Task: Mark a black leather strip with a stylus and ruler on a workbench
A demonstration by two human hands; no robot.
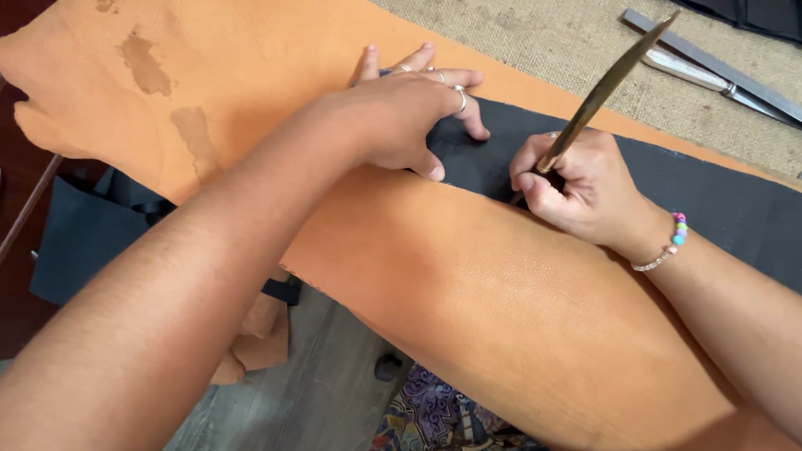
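Left hand [413, 113]: pressed flat, open, on black template [773, 223] | right hand [578, 185]: slim awl [607, 86] gripped, at 3 o'clock | orange leather [252, 61] underneath.

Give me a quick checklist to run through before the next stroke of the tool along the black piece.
1. Left hand pressing the black template flat: ok.
2. Right hand has a firm grip on the slim marking tool: ok.
3. Tool tip at the template edge: cannot tell, fingers hide it.
4. Orange leather lying smooth under the template: ok.
5. Left fingers clear of the tool's path: ok, apart from it.
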